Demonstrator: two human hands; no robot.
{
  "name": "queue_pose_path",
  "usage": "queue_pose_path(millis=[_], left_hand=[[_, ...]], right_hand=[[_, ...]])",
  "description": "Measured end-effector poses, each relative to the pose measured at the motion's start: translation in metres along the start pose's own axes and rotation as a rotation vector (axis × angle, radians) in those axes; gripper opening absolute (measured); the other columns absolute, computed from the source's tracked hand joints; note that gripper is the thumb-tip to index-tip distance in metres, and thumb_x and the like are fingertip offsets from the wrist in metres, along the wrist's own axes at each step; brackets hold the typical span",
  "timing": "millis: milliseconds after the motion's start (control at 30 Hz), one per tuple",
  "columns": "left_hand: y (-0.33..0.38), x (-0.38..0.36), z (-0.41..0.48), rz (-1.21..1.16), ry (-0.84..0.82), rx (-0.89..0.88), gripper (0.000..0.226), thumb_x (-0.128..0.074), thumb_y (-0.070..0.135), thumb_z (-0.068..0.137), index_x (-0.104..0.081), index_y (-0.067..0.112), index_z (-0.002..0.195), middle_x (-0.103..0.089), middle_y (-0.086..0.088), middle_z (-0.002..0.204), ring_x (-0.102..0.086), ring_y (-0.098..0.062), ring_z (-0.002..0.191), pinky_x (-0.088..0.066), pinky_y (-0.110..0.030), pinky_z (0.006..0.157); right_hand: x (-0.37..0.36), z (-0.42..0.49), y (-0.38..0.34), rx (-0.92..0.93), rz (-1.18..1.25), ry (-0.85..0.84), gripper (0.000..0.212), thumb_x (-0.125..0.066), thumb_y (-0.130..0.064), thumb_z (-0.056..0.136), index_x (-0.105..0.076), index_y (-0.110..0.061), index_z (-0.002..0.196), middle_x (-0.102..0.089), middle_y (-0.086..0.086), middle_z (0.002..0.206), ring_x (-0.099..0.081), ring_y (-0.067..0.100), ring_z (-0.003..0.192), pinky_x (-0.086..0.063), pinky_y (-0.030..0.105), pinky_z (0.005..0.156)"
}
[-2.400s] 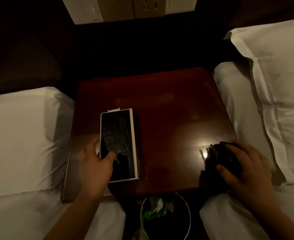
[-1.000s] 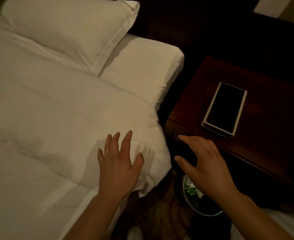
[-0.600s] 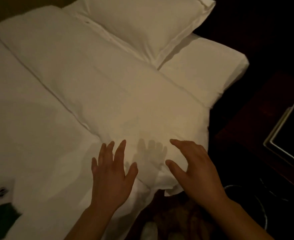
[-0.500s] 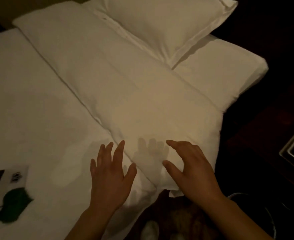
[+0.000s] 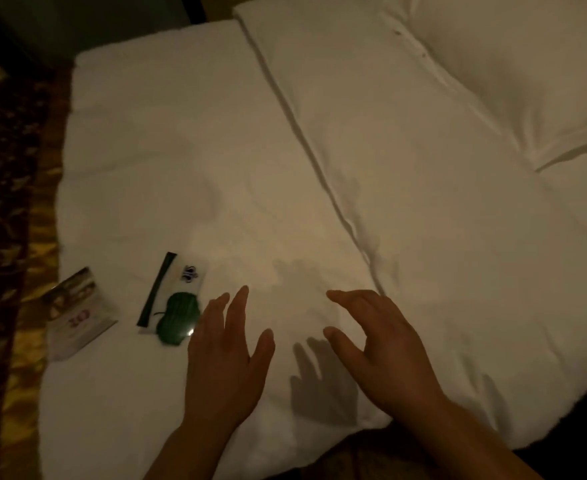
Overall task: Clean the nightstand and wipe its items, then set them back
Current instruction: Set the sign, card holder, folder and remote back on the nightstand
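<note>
Both hands are empty. The left hand [image 5: 226,362] has its fingers straight and spread, palm down, just over the white bed [image 5: 181,150]. The right hand [image 5: 378,348] is beside it with thumb and fingers loosely bent and wide apart. Shadows under both suggest neither is pressing on the cover.

Just to the left of the left hand's fingertips lies a clear packet [image 5: 174,299] with a dark strip and something green inside, flat on the bed. Further left, near the bed's edge, is a printed card [image 5: 77,313]. A pillow [image 5: 513,64] lies at the far right and patterned carpet [image 5: 4,202] runs along the left.

The nightstand is out of view, and so is any cloth. The step appears to be collecting the items parked on the bed. The next move probably needs the left hand to shift left and pinch the thin packet off the soft cover.
</note>
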State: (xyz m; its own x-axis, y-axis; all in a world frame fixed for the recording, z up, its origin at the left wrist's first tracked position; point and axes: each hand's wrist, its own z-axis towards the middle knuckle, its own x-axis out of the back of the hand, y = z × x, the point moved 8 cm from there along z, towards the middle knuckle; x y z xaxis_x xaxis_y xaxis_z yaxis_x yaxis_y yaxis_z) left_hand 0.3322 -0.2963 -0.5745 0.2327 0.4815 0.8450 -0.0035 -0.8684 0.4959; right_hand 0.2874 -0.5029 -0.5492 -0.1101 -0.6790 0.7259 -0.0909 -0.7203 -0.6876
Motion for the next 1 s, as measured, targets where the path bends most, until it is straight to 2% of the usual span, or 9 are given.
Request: queue_pose_path(millis=[100, 267, 367, 500, 600, 700, 767, 900, 1000], left_hand=[[-0.039, 0.014, 0.013, 0.001, -0.003, 0.027, 0.073, -0.043, 0.053, 0.090, -0.023, 0.028, 0.155, -0.029, -0.009, 0.160, -0.027, -0.028, 0.147, -0.029, -0.052, 0.117], [-0.091, 0.042, 0.027, 0.012, 0.028, 0.049, 0.074, -0.041, 0.054, 0.086, -0.033, 0.022, 0.152, -0.040, -0.012, 0.154, -0.038, -0.031, 0.140, -0.037, -0.052, 0.111], [-0.129, 0.058, 0.034, 0.002, 0.069, 0.076, 0.065, -0.052, 0.046, 0.092, -0.036, 0.020, 0.150, -0.046, -0.011, 0.146, -0.045, -0.030, 0.132, -0.043, -0.049, 0.105], [-0.193, 0.083, 0.042, -0.017, 0.137, 0.240, 0.061, -0.062, 0.034, 0.093, -0.039, 0.019, 0.148, -0.042, -0.015, 0.150, -0.041, -0.034, 0.136, -0.035, -0.051, 0.112], [-0.248, 0.106, 0.050, -0.001, 0.181, 0.397, 0.050, -0.065, 0.027, 0.092, -0.053, 0.008, 0.137, -0.049, -0.023, 0.143, -0.042, -0.039, 0.133, -0.034, -0.049, 0.113], [-0.293, 0.120, 0.064, -0.055, 0.198, 0.479, 0.040, -0.065, 0.026, 0.092, -0.060, 0.005, 0.126, -0.060, -0.023, 0.125, -0.054, -0.041, 0.116, -0.045, -0.046, 0.098], [-0.314, 0.123, 0.073, -0.134, 0.219, 0.539, 0.045, -0.065, 0.028, 0.093, -0.057, 0.005, 0.131, -0.059, -0.023, 0.128, -0.054, -0.041, 0.117, -0.045, -0.048, 0.100], [-0.329, 0.114, 0.087, -0.412, 0.264, 0.576, 0.038, -0.067, 0.025, 0.092, -0.063, 0.007, 0.124, -0.067, -0.018, 0.121, -0.063, -0.039, 0.110, -0.052, -0.049, 0.093], [-0.333, 0.112, 0.098, -0.430, 0.278, 0.560, 0.038, -0.072, 0.026, 0.088, -0.066, 0.008, 0.120, -0.070, -0.018, 0.117, -0.065, -0.039, 0.108, -0.053, -0.052, 0.094]], right_hand=[[-0.035, 0.019, -0.024, -0.004, 0.007, -0.038, 0.043, -0.064, -0.037, 0.090, -0.056, -0.031, 0.132, -0.059, -0.012, 0.122, -0.054, 0.008, 0.110, -0.042, 0.021, 0.089], [-0.087, 0.036, -0.059, -0.047, 0.057, -0.074, 0.040, -0.065, -0.037, 0.089, -0.058, -0.032, 0.128, -0.062, -0.015, 0.115, -0.058, 0.004, 0.100, -0.053, 0.028, 0.085], [-0.120, 0.044, -0.072, -0.109, 0.088, -0.144, 0.039, -0.063, -0.040, 0.089, -0.056, -0.038, 0.128, -0.062, -0.019, 0.107, -0.059, 0.000, 0.090, -0.053, 0.022, 0.078], [-0.172, 0.058, -0.086, -0.192, 0.110, -0.249, 0.040, -0.061, -0.044, 0.089, -0.052, -0.042, 0.128, -0.060, -0.022, 0.105, -0.059, -0.005, 0.081, -0.045, 0.010, 0.069], [-0.212, 0.067, -0.091, -0.286, 0.112, -0.310, 0.047, -0.060, -0.046, 0.089, -0.047, -0.040, 0.134, -0.060, -0.015, 0.119, -0.060, -0.001, 0.084, -0.048, 0.017, 0.073], [-0.241, 0.070, -0.092, -0.344, 0.065, -0.318, 0.061, -0.057, -0.053, 0.088, -0.038, -0.033, 0.143, -0.050, -0.007, 0.136, -0.062, 0.011, 0.103, -0.048, 0.026, 0.080], [-0.254, 0.071, -0.089, -0.391, 0.071, -0.307, 0.068, -0.057, -0.058, 0.086, -0.036, -0.027, 0.144, -0.051, -0.002, 0.133, -0.060, 0.016, 0.105, -0.051, 0.033, 0.083], [-0.271, 0.077, -0.090, -0.459, 0.033, -0.298, 0.056, -0.056, -0.068, 0.080, -0.049, -0.023, 0.113, -0.053, -0.004, 0.103, -0.054, 0.013, 0.083, -0.047, 0.031, 0.064], [-0.277, 0.082, -0.094, -0.460, -0.051, -0.256, 0.064, -0.058, -0.073, 0.074, -0.048, -0.021, 0.109, -0.050, -0.001, 0.103, -0.056, 0.018, 0.089, -0.048, 0.032, 0.066]])
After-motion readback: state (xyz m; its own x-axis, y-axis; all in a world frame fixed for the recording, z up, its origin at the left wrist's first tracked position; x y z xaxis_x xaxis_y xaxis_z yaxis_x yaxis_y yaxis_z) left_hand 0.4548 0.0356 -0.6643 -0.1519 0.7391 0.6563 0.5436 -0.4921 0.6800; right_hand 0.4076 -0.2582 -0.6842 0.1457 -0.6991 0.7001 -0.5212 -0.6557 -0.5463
